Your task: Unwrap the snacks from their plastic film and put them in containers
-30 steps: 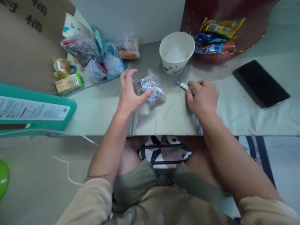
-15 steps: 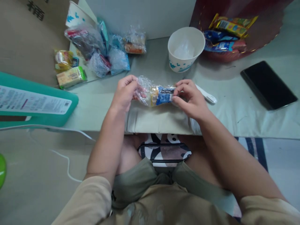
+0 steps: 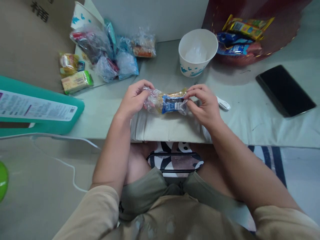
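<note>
Small blue and yellow snack packets (image 3: 172, 102) lie inside a clear plastic bag (image 3: 155, 99), stretched between my two hands just above the table's front part. My left hand (image 3: 137, 97) pinches the crumpled left end of the bag. At the other end, my right hand (image 3: 203, 104) is closed on the plastic with thumb and forefinger. Right of that hand, partly hidden behind it, lies a white slim object (image 3: 223, 103). A white paper cup (image 3: 196, 66) with blue-green prints and clear plastic inside stands beyond my right hand.
Several bagged snacks (image 3: 105, 56) are piled at the back left beside a tipped paper cup (image 3: 83, 16). A green carton (image 3: 75, 115) stands at the left edge. A red tray (image 3: 277, 50) with snack packets is at the back right, near a black phone (image 3: 286, 90).
The bag with the packets has turned between my hands, so the blue packet now faces up more and the yellow shows behind it. Both hands keep hold.
</note>
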The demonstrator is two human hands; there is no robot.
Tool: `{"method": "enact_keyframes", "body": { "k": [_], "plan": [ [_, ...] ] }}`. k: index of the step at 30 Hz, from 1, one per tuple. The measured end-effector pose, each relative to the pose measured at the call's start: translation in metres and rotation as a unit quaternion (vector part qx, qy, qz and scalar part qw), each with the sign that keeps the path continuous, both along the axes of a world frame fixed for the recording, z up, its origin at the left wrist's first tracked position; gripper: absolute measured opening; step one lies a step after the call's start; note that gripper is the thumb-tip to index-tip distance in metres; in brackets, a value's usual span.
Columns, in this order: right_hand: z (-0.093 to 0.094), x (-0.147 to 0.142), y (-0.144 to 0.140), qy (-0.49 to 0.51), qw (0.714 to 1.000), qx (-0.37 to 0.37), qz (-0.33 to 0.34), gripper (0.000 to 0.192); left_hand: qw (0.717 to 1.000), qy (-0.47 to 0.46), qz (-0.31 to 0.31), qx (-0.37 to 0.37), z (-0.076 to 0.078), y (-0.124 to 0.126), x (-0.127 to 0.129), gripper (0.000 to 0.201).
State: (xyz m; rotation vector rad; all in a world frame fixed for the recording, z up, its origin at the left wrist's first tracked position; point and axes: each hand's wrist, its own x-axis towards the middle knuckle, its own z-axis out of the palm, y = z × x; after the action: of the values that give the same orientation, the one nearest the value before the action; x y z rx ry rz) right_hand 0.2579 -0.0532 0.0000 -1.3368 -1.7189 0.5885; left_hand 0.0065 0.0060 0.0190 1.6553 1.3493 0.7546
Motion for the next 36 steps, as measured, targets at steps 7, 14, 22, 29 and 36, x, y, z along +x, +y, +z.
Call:
{"method": "enact_keyframes", "body": {
  "k": [7,14,22,29,36],
  "plan": [
    [-0.017,0.031,0.007,0.065,0.989,-0.04,-0.124,0.013,0.991,0.02,0.136,0.002,-0.007,0.013,-0.02,0.022],
    [-0.004,0.033,0.001,-0.036,0.991,-0.01,-0.132,0.041,0.983,0.11,-0.034,0.14,0.001,0.009,-0.026,0.043],
    [0.011,0.013,-0.004,-0.114,0.993,-0.004,-0.006,0.017,0.975,0.117,-0.082,0.168,0.013,-0.001,-0.015,0.009],
    [0.036,0.012,-0.033,-0.124,0.989,-0.013,0.074,0.016,0.974,0.108,-0.12,0.16,0.043,-0.021,-0.009,0.01],
    [0.035,0.011,-0.043,-0.184,0.939,-0.162,0.243,0.033,0.964,0.133,-0.227,-0.035,0.076,-0.035,-0.016,0.016]
  ]
}}
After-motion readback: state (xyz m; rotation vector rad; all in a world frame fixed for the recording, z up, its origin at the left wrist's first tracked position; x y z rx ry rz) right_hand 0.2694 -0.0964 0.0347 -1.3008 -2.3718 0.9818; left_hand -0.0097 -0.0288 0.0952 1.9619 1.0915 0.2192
